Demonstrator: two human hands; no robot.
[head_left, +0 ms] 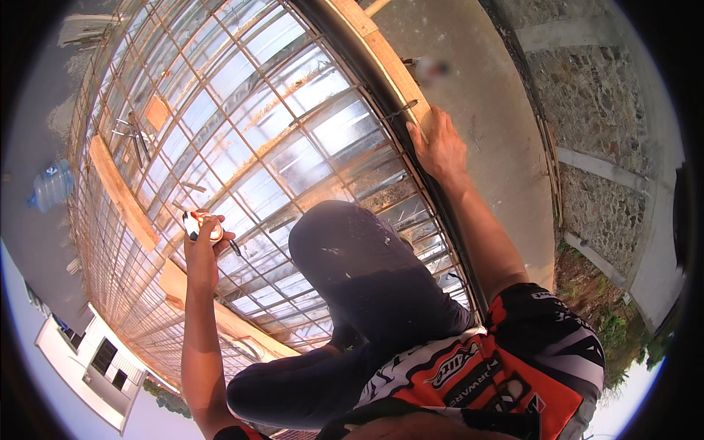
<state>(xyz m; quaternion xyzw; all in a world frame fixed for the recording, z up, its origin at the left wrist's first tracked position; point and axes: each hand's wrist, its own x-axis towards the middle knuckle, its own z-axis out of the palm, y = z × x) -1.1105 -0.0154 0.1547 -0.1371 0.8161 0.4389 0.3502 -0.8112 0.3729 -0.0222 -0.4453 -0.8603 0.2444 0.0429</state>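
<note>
My left hand [202,246] is closed around a small rounded tape measure [201,225], white and orange with a dark strap hanging from it. It is held above a grid of steel reinforcing bars [253,139] laid over shiny metal sheets. My right hand [441,150] grips the top of a long wooden edge board [396,70], thumb on the inner side and fingers over the outer side. Beside that thumb a piece of tie wire [400,111] loops at the board. My bent knee [345,246] rises between both hands.
Loose planks [121,192] lie on the bars at left, with a small wood piece [156,112] and a bundle of wires [137,138]. A blue water jug [51,186] is beyond. Past the edge board, a concrete surface [499,147] runs toward a stone wall [598,110].
</note>
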